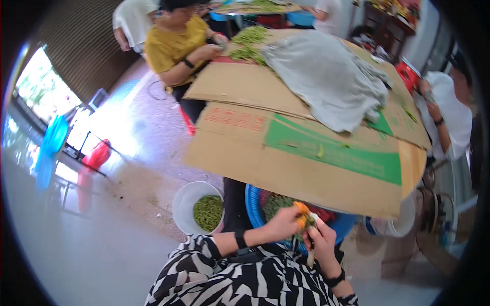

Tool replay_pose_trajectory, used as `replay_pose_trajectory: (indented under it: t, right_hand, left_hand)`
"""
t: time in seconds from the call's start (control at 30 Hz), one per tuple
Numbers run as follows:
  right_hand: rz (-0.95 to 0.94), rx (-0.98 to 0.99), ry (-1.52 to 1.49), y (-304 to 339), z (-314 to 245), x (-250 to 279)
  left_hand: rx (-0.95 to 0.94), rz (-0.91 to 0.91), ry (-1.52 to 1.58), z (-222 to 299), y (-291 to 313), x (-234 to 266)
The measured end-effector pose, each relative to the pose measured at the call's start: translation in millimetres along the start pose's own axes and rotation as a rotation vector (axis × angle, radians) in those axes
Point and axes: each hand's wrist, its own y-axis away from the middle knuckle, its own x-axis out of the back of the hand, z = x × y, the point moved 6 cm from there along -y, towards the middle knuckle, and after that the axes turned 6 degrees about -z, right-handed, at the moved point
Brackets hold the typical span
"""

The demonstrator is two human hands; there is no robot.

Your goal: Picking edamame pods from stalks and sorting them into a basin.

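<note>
My left hand [286, 223] has orange covers on its fingertips and is closed in a pinch. My right hand [322, 238] meets it, also closed, with white on the thumb tip. Between the fingers shows a small green vegetable piece [311, 221], too small to name exactly. Both hands hover over a blue basket [251, 204] in front of my lap. Inside lie many grey-green pieces [277, 203] and something red, partly hidden by my hands and the cardboard. Left of the basket, a white bucket [181, 206] holds green vegetable pieces [208, 212].
Flattened cardboard [235, 148] covers the round table ahead and overhangs the basket. On it lie a grey cloth [326, 76] and green pods [250, 43]. A person in yellow [173, 48] works at the far left, another [446, 109] at the right. A white bucket [403, 219] stands right.
</note>
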Motion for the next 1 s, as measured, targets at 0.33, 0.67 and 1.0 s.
replay_pose_trajectory:
  t: [0.33,0.67,1.0]
  right_hand:
    - [-0.028,0.040,0.138,1.5,14.7,-9.6]
    - [0.064,0.017,0.093,5.7,3.2,2.7]
    - [0.088,0.037,0.066,7.4,-3.2,-7.3]
  left_hand:
    - [0.054,-0.068,0.058,-26.1,-1.3,-19.5]
    - [-0.154,0.017,0.063,-20.3,5.2,-12.3]
    - [-0.020,0.082,0.256,-8.7,4.0,-9.2]
